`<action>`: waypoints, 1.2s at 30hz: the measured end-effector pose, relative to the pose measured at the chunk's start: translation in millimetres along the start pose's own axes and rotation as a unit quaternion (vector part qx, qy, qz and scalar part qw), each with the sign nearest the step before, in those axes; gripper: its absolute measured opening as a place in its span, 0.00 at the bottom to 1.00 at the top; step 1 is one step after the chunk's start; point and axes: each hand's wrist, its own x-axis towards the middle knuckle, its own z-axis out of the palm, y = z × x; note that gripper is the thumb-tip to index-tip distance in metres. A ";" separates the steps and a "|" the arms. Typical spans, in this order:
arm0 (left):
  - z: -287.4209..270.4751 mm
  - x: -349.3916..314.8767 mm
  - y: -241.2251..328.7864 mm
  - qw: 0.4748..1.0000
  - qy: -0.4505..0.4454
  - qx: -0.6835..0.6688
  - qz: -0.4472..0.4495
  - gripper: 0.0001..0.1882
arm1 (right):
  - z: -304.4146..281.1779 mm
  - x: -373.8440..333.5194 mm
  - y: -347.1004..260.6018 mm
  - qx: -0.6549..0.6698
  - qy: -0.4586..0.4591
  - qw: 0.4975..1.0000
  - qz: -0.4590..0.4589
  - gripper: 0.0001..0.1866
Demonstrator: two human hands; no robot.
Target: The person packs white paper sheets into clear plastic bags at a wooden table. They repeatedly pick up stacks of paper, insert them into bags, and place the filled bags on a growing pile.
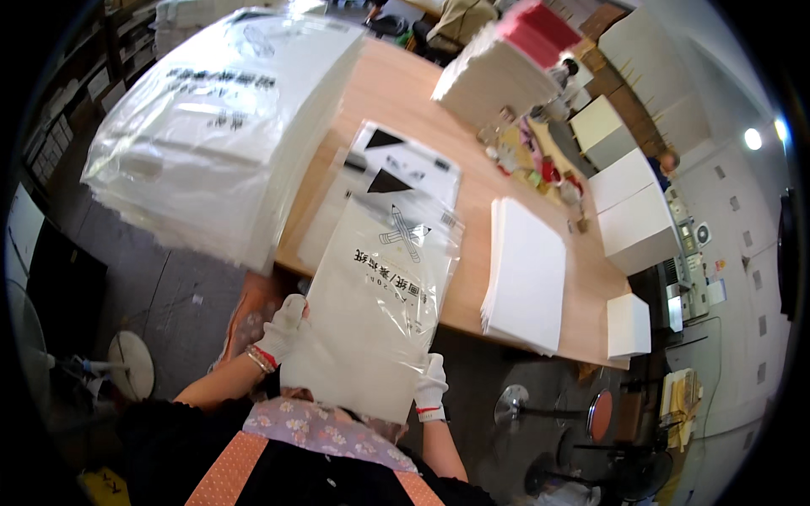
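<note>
Between my two gloved hands is a pack of white drawing paper [337, 341] in a clear plastic bag, printed in black with crossed pencils. The pack tilts over the table's front edge. My left hand [284, 329], in a white glove, grips its left edge. On the opposite side my right hand [431, 384], also gloved, is closed on the lower right edge. Just beyond the pack, flat printed plastic bags [413, 160] lie on the table, partly covered by it. To the left rises a tall stack of bagged paper packs [211, 126].
On the wooden table [468, 185] sit a loose white paper stack [527, 278], a smaller stack [629, 329] and a tall pile with a pink top [498, 76]. Small clutter [540, 160] lies farther back. A round stool [599, 413] stands at right. Other people are visible behind.
</note>
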 end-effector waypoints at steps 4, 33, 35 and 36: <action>-66.3 -87.0 49.2 0.982 -0.144 0.078 0.100 0.16 | -39.6 -101.7 -5.2 0.161 -0.065 0.983 -0.049 0.14; -228.7 32.6 201.8 0.802 0.069 -0.357 0.473 0.12 | -56.5 53.1 -248.8 0.719 -0.223 0.658 -0.036 0.18; -272.6 53.5 212.4 0.787 0.332 -0.319 0.410 0.15 | -60.5 82.7 -291.4 0.716 -0.271 0.634 -0.108 0.15; -297.7 70.2 195.9 0.781 0.347 -0.347 0.386 0.13 | -64.9 88.7 -315.7 0.637 -0.295 0.684 -0.198 0.14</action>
